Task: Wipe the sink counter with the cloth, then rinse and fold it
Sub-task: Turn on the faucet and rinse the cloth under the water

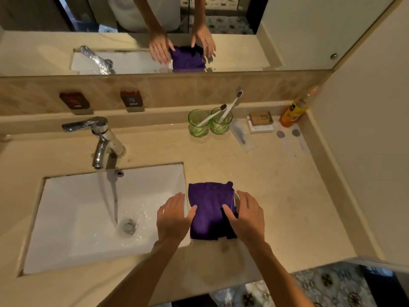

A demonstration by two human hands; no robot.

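Note:
A purple cloth (209, 204) lies folded into a rectangle on the beige counter (287, 196), just right of the white sink basin (73, 218). My left hand (172, 218) rests flat at the cloth's left edge, over the sink's rim, with its thumb on the fabric. My right hand (249, 216) lies flat at the cloth's right edge, thumb on the fabric too. The fingers of both hands are spread and neither grips the cloth. Water runs from the chrome faucet (101, 140) into the basin toward the drain (129, 226).
Two green glasses (209, 126) holding toothbrushes stand at the back of the counter. Right of them lie a wrapped packet (242, 135), a soap box (260, 122) and an orange bottle (295, 111) in the corner. A mirror (132, 29) runs above the backsplash. A wall closes the right side.

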